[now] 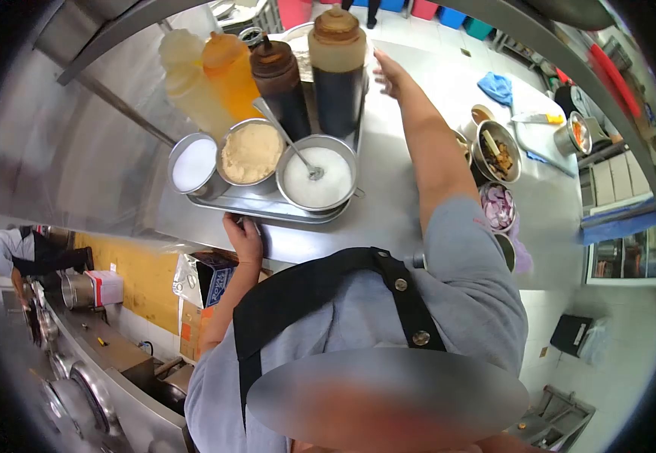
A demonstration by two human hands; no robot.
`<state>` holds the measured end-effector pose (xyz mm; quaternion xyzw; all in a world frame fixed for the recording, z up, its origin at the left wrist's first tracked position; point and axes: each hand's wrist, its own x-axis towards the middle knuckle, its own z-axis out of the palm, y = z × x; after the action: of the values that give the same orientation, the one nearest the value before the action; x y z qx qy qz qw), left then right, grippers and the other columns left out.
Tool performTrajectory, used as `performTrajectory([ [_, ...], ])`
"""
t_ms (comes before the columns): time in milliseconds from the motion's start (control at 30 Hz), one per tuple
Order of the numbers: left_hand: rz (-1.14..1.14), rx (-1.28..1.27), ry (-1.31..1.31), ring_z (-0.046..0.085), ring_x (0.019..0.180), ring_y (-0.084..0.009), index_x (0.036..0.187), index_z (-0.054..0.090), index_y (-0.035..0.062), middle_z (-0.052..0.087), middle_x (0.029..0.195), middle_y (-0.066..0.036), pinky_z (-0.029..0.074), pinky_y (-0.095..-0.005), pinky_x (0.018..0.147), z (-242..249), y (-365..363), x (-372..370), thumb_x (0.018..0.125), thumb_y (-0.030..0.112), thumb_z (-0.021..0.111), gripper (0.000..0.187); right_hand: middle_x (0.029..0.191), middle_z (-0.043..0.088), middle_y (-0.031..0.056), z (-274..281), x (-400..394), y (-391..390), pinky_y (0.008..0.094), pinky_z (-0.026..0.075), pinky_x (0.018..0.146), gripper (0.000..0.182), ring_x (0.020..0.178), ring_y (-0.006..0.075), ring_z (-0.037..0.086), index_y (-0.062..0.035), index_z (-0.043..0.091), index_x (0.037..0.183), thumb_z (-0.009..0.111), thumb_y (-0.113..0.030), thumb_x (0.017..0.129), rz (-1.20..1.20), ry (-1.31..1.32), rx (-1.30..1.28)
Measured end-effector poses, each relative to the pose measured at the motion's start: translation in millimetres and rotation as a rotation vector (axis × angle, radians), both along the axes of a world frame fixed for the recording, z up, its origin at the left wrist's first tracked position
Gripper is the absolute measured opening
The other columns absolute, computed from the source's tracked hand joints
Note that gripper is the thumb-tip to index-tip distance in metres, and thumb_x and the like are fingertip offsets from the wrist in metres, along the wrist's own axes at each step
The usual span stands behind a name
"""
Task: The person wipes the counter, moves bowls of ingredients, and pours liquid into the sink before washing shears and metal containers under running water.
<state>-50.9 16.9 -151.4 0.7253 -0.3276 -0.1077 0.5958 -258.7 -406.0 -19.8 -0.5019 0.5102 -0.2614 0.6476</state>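
The left hand (pixel 245 238) rests at the near edge of a metal tray (pixel 256 201), and the right hand (pixel 390 74) reaches to its far right side, beside a tall dark bottle (pixel 337 94); fingertips are partly hidden, so I cannot tell whether either hand is closed on anything. The hands' places on two sides would suit steadying the tray, which lies on a steel counter (pixel 392 204).

The tray seems to keep seasonings together: three round containers in the near row, low and easy to reach, holding white powder (pixel 194 164), tan powder (pixel 252 153) and white granules (pixel 314 185). One spoon (pixel 276 124) leans in the granules, handle up, perhaps ready for scooping. Behind stand four squeeze bottles, counting the tall one: one pale, one orange, two dark.

Farther right are one bowl of brown food (pixel 498 155), one container of sliced purple onion (pixel 498 206), one blue cloth (pixel 496 87) and one yellow-handled knife (pixel 540 118).
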Motion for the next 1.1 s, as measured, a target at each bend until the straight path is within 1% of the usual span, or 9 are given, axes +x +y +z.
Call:
performTrajectory([
  [100, 0.250, -0.328, 0.412, 0.050, 0.099, -0.0226, 0.116, 0.039, 0.0030, 0.048, 0.108, -0.012, 0.047, -0.0348, 0.082, 6, -6, 28, 0.088, 0.013, 0.042, 0.030, 0.128, 0.045, 0.0131, -15, 22, 32, 0.0529, 0.031, 0.097, 0.062, 0.120, 0.0278, 0.040, -0.0117, 0.039, 0.130, 0.043, -0.054, 0.085, -0.095, -0.382, 0.111],
  [233, 0.226, -0.366, 0.417, 0.050, 0.100, -0.0182, 0.115, 0.046, 0.0050, 0.052, 0.106, -0.008, 0.044, -0.0348, 0.087, 30, -8, 122, 0.090, 0.020, 0.046, 0.029, 0.120, 0.051, 0.0180, -96, 39, -6, 0.0446, 0.042, 0.090, 0.043, 0.101, 0.0319, 0.054, -0.0004, 0.046, 0.120, 0.032, -0.031, 0.092, -0.026, -0.825, 0.053],
  [400, -0.260, -0.216, 0.692, 0.045, 0.116, -0.0222, 0.129, 0.041, 0.0043, 0.048, 0.128, -0.010, 0.035, -0.0355, 0.099, 93, -52, 192, 0.092, 0.033, 0.038, 0.047, 0.110, 0.057, 0.0170, -76, 40, 36, 0.0398, 0.045, 0.087, 0.040, 0.097, 0.0287, 0.057, -0.0012, 0.049, 0.117, 0.029, -0.026, 0.093, -0.120, -0.466, -0.267],
  [500, -0.577, -0.104, 0.728, 0.038, 0.125, -0.0253, 0.133, 0.037, 0.0038, 0.039, 0.138, -0.010, 0.029, -0.0380, 0.104, 78, -107, 252, 0.092, 0.035, 0.037, 0.051, 0.112, 0.056, 0.0157, -101, 36, 24, 0.0388, 0.043, 0.089, 0.043, 0.100, 0.0275, 0.055, -0.0011, 0.048, 0.118, 0.025, -0.029, 0.095, -0.156, -0.593, -0.182],
  [567, -0.585, -0.010, 0.801, 0.036, 0.127, -0.0255, 0.134, 0.034, 0.0043, 0.036, 0.139, -0.010, 0.027, -0.0381, 0.106, 78, -157, 267, 0.092, 0.037, 0.037, 0.054, 0.112, 0.056, 0.0154, -141, 30, 1, 0.0379, 0.039, 0.093, 0.047, 0.104, 0.0275, 0.052, -0.0002, 0.046, 0.120, 0.021, -0.032, 0.096, -0.217, -0.348, -0.410],
  [633, -0.681, 0.053, 0.840, 0.039, 0.124, -0.0239, 0.133, 0.035, 0.0059, 0.038, 0.138, -0.010, 0.028, -0.0374, 0.104, 63, -195, 278, 0.092, 0.033, 0.040, 0.050, 0.112, 0.056, 0.0163, -113, 33, 27, 0.0376, 0.036, 0.096, 0.050, 0.106, 0.0281, 0.049, 0.0013, 0.047, 0.119, 0.020, -0.034, 0.096, -0.246, -0.541, -0.249],
  [667, -0.791, 0.048, 0.756, 0.040, 0.122, -0.0231, 0.132, 0.036, 0.0061, 0.040, 0.136, -0.010, 0.031, -0.0365, 0.102, 59, -212, 280, 0.092, 0.029, 0.041, 0.047, 0.110, 0.057, 0.0188, -171, 26, -17, 0.0373, 0.037, 0.094, 0.050, 0.103, 0.0282, 0.051, 0.0034, 0.050, 0.115, 0.020, -0.032, 0.096, -0.251, -0.277, -0.557],
  [833, -1.039, 0.121, 0.631, 0.042, 0.120, -0.0223, 0.131, 0.037, 0.0061, 0.043, 0.133, -0.009, 0.033, -0.0355, 0.100, 61, -281, 283, 0.092, 0.026, 0.043, 0.045, 0.089, 0.065, 0.0204, -140, 30, -13, 0.0358, 0.046, 0.077, 0.036, 0.084, 0.0245, 0.061, 0.0048, 0.064, 0.093, 0.060, -0.027, 0.077, -0.205, -0.292, -0.552],
  [1100, -1.070, 0.214, 0.623, 0.043, 0.120, -0.0222, 0.131, 0.037, 0.0056, 0.043, 0.133, -0.009, 0.034, -0.0352, 0.100, 61, -307, 266, 0.092, 0.025, 0.043, 0.044, 0.090, 0.065, 0.0193, -98, 32, 23, 0.0347, 0.046, 0.076, 0.036, 0.083, 0.0216, 0.061, 0.0037, 0.065, 0.093, 0.058, -0.028, 0.078, -0.193, -0.082, -0.486],
])
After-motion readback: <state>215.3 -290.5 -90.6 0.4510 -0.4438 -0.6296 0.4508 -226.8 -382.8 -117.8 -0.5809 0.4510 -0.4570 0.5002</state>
